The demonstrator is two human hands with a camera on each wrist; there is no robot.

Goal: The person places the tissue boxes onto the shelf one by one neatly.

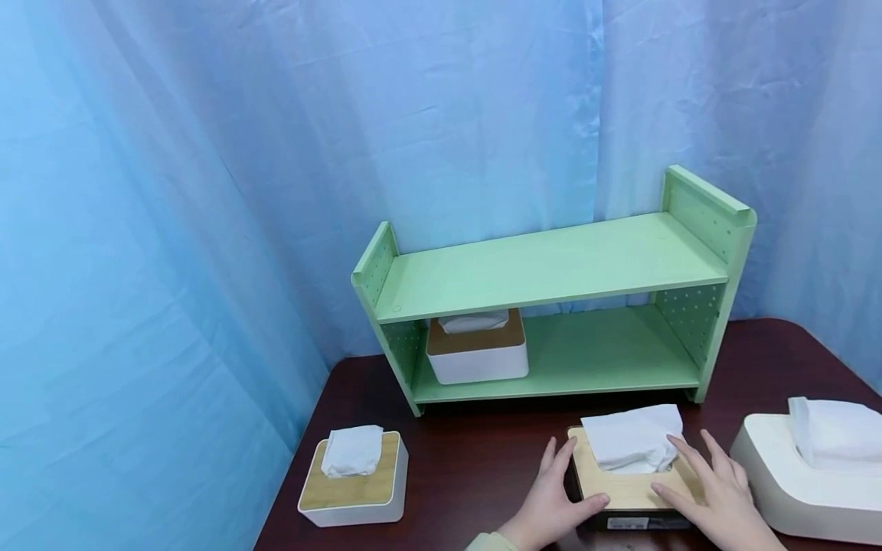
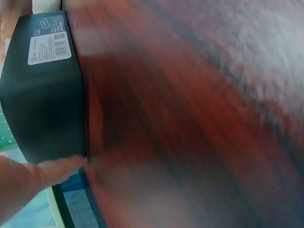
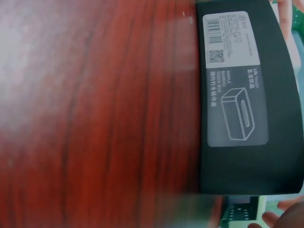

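A black tissue box [image 1: 634,522] with a bamboo lid [image 1: 623,486] and a white tissue [image 1: 630,438] sticking up stands at the front middle of the dark red table [image 1: 475,451]. My left hand [image 1: 551,497] lies against its left side, fingers straight and thumb on the lid's front corner. My right hand [image 1: 710,482] rests on the lid's right part with fingers spread and straight. In the left wrist view, a fingertip [image 2: 52,172] touches the black box [image 2: 45,95]. The right wrist view shows the labelled side of the box [image 3: 242,99].
A green two-level shelf [image 1: 551,268] stands behind, with a white tissue box [image 1: 477,360] on its lower level at the left. Another white box with a bamboo lid [image 1: 354,490] sits front left. A larger white tissue box [image 1: 792,482] is close on the right. Blue curtains surround.
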